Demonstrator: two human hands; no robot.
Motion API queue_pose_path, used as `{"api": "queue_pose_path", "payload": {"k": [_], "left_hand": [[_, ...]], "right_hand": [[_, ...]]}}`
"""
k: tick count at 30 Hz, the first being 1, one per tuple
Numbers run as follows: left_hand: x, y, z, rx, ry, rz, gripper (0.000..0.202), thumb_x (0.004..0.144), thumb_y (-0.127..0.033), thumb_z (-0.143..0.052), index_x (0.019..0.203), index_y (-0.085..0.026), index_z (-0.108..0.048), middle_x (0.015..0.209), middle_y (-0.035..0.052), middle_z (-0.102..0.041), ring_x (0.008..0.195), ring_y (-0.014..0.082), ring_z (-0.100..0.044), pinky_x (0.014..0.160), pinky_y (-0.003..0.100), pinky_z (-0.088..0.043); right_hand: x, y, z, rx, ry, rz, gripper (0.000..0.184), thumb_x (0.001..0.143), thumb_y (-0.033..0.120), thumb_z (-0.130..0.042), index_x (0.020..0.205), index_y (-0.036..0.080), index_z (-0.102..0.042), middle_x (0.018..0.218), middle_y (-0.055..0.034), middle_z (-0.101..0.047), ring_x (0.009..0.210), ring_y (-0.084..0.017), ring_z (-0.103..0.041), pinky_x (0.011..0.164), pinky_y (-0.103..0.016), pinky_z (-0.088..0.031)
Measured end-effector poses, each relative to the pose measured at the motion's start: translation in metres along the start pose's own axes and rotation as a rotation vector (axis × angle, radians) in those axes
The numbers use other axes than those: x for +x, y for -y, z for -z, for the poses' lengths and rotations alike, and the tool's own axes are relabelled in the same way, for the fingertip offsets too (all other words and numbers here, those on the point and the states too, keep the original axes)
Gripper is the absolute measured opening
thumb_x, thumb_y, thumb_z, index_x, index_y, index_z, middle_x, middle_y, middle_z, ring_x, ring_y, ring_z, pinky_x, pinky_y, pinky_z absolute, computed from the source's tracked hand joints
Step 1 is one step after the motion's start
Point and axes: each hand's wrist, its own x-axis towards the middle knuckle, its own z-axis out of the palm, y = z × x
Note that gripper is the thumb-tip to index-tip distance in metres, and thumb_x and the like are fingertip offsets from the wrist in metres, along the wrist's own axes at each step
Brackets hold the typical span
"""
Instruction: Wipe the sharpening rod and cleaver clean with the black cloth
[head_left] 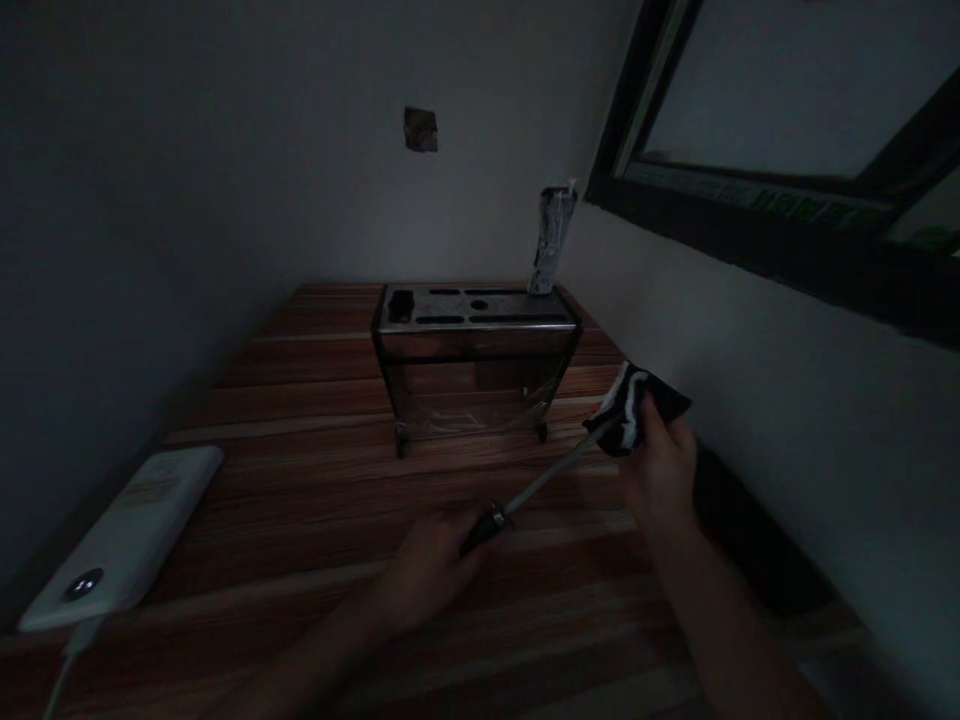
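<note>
One rod [561,467] is being gripped by its black handle in the curled left hand [427,567]; its far part is being enclosed in one cloth [627,412] by the bent right hand [664,465]. The rod is being held above one table [300,520], before one rack [476,344]. One power bank [142,525] is being supported at left.

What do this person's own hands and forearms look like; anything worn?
The left hand and right hand look ungloved. The left forearm and right forearm look bare, with no sleeve, watch or cable visible. Too dim for small markings.
</note>
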Motion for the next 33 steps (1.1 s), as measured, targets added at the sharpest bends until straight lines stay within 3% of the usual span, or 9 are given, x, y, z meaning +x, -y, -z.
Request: {"api": "queue_pose_path", "payload": {"k": [4,12,19,27,30,33], "left_hand": [[-0.001,-0.002,0.002,0.022,0.018,-0.003,0.018,0.086,-0.027,-0.044,0.095,-0.02,-0.058,0.088,0.0015,-0.064,0.081,0.0163,-0.06,0.07,0.022,-0.042],[-0.001,-0.001,0.001,0.012,0.02,0.007,0.021,0.087,-0.03,-0.042,0.096,-0.021,-0.058,0.088,0.0018,-0.064,0.081,0.0163,-0.06,0.072,0.022,-0.042],[0.0,-0.001,0.002,0.013,0.012,0.03,0.023,0.087,-0.033,-0.04,0.09,-0.019,-0.058,0.086,0.0027,-0.064,0.08,0.0165,-0.059,0.069,0.022,-0.042],[0.001,0.001,0.001,-0.075,-0.003,0.101,0.025,0.087,-0.035,-0.038,0.084,-0.017,-0.057,0.078,0.0015,-0.062,0.07,0.014,-0.058,0.064,0.02,-0.042],[0.001,0.001,0.002,-0.142,-0.014,0.083,0.025,0.087,-0.033,-0.04,0.093,-0.017,-0.058,0.085,0.0026,-0.065,0.074,0.0148,-0.059,0.068,0.021,-0.043],[0.0,0.0,0.003,-0.199,-0.022,0.054,0.026,0.086,-0.03,-0.042,0.1,-0.017,-0.058,0.094,0.0034,-0.066,0.08,0.0157,-0.06,0.075,0.022,-0.043]], "right_hand": [[0.003,0.006,0.0,0.024,-0.031,0.004,0.021,0.065,0.032,-0.07,0.081,0.02,-0.064,0.072,0.0044,-0.064,0.06,-0.012,-0.061,0.062,-0.031,-0.052],[0.003,0.001,-0.001,0.01,0.089,-0.052,0.021,0.069,0.035,-0.067,0.084,0.021,-0.064,0.073,0.003,-0.065,0.065,-0.014,-0.063,0.066,-0.033,-0.052],[-0.004,-0.01,-0.002,-0.054,0.059,-0.146,0.028,0.06,0.035,-0.074,0.082,0.019,-0.065,0.078,0.0014,-0.069,0.071,-0.016,-0.065,0.069,-0.032,-0.053],[-0.042,-0.03,-0.005,-0.318,0.475,-0.406,0.028,0.061,0.036,-0.074,0.081,0.018,-0.067,0.08,-0.003,-0.072,0.071,-0.02,-0.066,0.068,-0.032,-0.053],[-0.057,-0.037,-0.006,-0.402,0.629,-0.466,0.029,0.056,0.035,-0.076,0.077,0.017,-0.067,0.077,-0.0022,-0.072,0.072,-0.02,-0.066,0.066,-0.031,-0.052],[-0.064,-0.04,-0.007,-0.435,0.689,-0.505,0.027,0.056,0.034,-0.076,0.074,0.017,-0.066,0.072,-0.0006,-0.07,0.067,-0.019,-0.065,0.061,-0.028,-0.052]]}}
